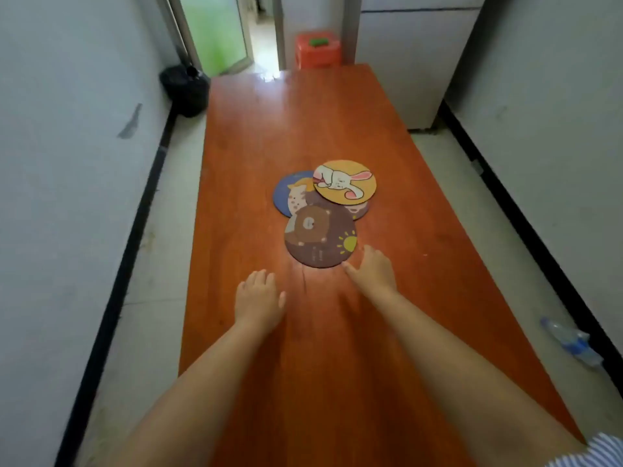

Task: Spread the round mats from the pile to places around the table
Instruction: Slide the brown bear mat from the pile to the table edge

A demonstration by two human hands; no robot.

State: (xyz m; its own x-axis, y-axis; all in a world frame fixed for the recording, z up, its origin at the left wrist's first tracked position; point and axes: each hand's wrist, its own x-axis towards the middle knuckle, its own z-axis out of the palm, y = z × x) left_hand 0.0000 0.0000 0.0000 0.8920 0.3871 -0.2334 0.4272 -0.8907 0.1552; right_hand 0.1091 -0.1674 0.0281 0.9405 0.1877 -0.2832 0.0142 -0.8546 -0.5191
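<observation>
Room: pale walls with black skirting ran down both sides of a narrow space, and an open doorway [232,32] showed green at the far end.
Table: a long reddish-brown wooden table [303,129] stretched away from the camera, glossy at its far edge.
Pile: the round mats [323,210] lay overlapped near the middle of the table, none set apart from the rest.
Top mat: a yellow mat with a white rabbit [344,182] sat highest, at the far right of the pile.
Left mat: a blue mat with a pig-like figure [290,193] lay partly under its neighbours.
Near mat: a brown mat with a bear and a small sun [320,235] lay closest to the person, overlapping another dark mat beneath it (mostly hidden, design unclear).
Right hand: the right hand [372,269] was spread open, palm down, its thumb at the near edge of the bear mat; whether the fingers touched the mat could not be told.
Left hand: the left hand [258,296] hovered open and empty over bare wood, near the pile but apart from it.
Background: a red stool [317,48] stood beyond the table's far end, a black bag [185,89] by the left wall, a white cabinet [411,62] on the right.
Floor: a plastic bottle [569,342] lay on the tiles to the right.
</observation>
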